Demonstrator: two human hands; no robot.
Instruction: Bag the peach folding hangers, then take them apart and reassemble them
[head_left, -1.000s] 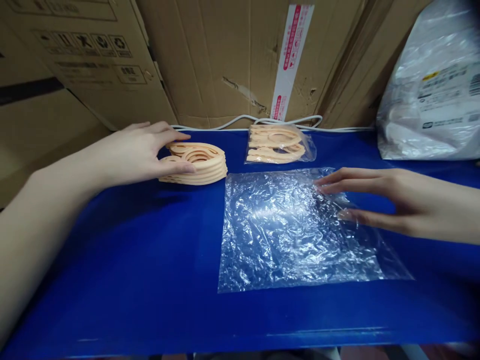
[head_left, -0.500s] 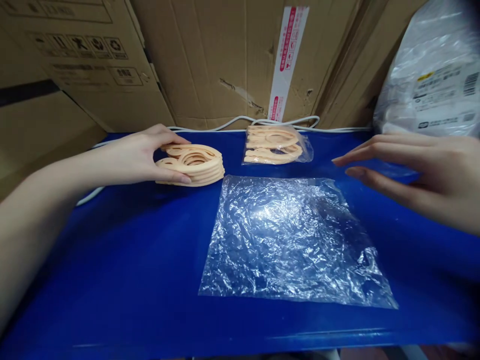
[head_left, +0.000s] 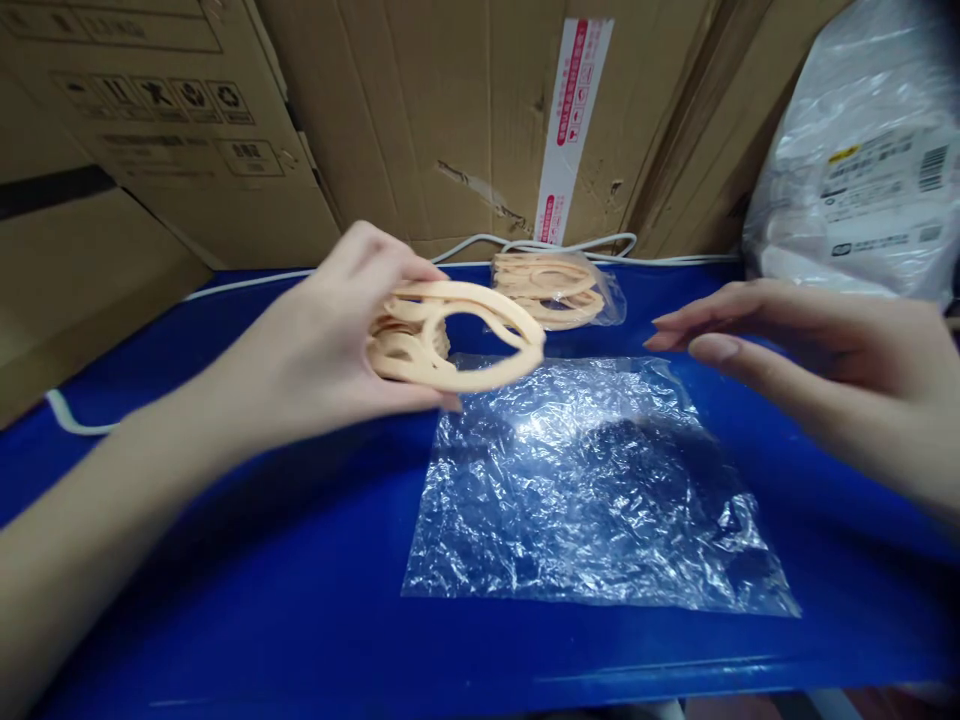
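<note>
My left hand (head_left: pixel 341 325) grips a flat beige plastic loop-shaped piece (head_left: pixel 484 379) with oval cut-outs, thumb below and fingers above. It is raised and tilted over the far left corner of a clear plastic bag (head_left: pixel 592 490), which lies flat and wrinkled on the blue table. Partly hidden behind the held piece is a stack of like beige pieces (head_left: pixel 442 338). To the right, my right hand (head_left: pixel 825 365) hovers by the bag's far right side, fingers apart and holding nothing.
Similar beige pieces in a clear bag (head_left: pixel 555 290) lie at the back of the table (head_left: pixel 300 600). A white cable (head_left: pixel 480 240) runs along the rear edge before cardboard boxes (head_left: pixel 420 120). A large labelled plastic package (head_left: pixel 862 180) stands at back right.
My left hand has lifted a beige piece off the stack and moved right and nearer with it. My right hand has shifted slightly left, its fingers a little more curled.
</note>
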